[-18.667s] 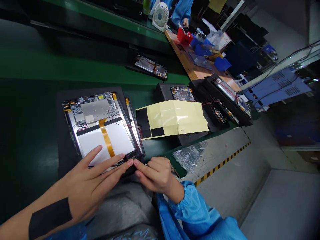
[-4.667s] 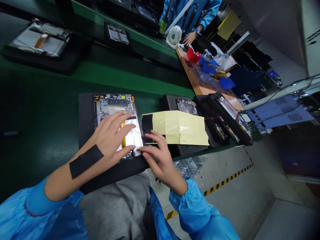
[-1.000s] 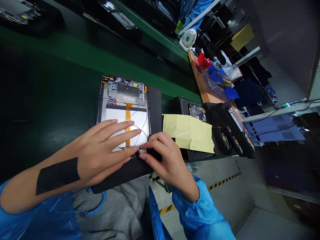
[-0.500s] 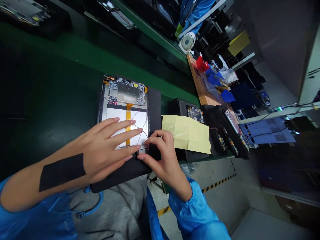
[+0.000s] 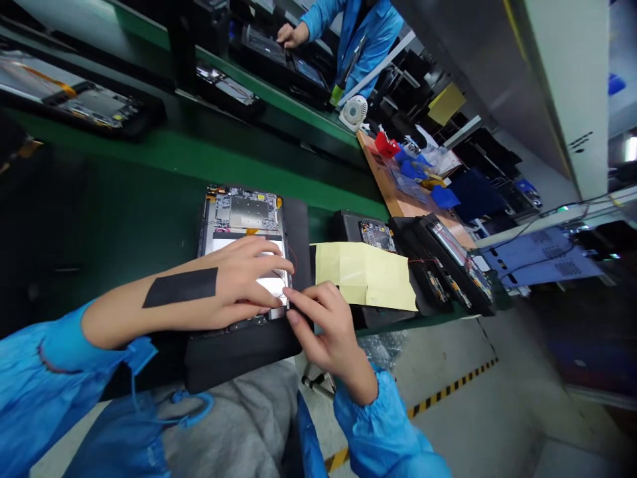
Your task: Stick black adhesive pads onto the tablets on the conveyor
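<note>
An opened tablet-like device [image 5: 249, 211] lies on a black pad [image 5: 239, 358], its circuit board at the far end and a white battery below. Across the battery lies my left hand [image 5: 243, 279], palm down with its fingers apart; a black patch [image 5: 180, 287] is stuck on the wrist. My right hand [image 5: 326, 325] is at the device's near right corner, thumb and index finger close together. Whatever lies between those fingertips is too small to make out. Thin wires [image 5: 292, 255] show by the device's right edge.
Yellow paper [image 5: 365, 272] lies to the right, beside another opened device [image 5: 378, 236] and several parts on black pads. A small white fan [image 5: 354, 111] stands at the back, near a person in blue sleeves [image 5: 323, 18]. More devices [image 5: 99, 106] are at the far left.
The view has shifted, bringing more of the far person into sight. My left hand has moved right over the battery, its fingers more bent. My right thumb and index finger have drawn closer together.
</note>
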The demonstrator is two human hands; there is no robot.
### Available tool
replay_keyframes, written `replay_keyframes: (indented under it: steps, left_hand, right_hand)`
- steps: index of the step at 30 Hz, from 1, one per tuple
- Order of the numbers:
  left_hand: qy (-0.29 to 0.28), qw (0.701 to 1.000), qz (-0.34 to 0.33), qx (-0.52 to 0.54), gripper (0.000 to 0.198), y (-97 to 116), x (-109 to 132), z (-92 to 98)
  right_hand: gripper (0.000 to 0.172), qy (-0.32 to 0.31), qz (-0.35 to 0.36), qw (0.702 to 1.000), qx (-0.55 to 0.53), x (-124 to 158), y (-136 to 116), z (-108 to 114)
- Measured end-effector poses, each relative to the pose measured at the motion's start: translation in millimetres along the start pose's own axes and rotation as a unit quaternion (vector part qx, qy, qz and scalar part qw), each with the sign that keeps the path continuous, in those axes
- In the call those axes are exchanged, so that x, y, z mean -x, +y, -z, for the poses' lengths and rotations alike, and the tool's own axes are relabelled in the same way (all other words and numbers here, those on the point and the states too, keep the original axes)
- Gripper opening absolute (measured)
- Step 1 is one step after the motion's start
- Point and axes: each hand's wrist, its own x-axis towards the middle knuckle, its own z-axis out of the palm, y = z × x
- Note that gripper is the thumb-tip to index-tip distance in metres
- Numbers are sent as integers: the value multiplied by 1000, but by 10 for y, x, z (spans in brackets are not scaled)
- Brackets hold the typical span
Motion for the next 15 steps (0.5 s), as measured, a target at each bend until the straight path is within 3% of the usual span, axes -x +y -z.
replay_keyframes:
  steps: [4, 10, 15]
  left_hand:
    - [5, 999, -6, -35, 30, 63, 55, 16]
    - [33, 998, 24, -50, 38, 169, 296, -24]
    - [4, 999, 25, -21, 31, 140, 144, 9]
  right_hand:
    - [24, -57, 47, 997, 15, -78, 146, 30]
    - [14, -11, 102, 994, -28, -21, 316, -69]
    - [15, 3, 121, 992, -33, -7, 358, -72]
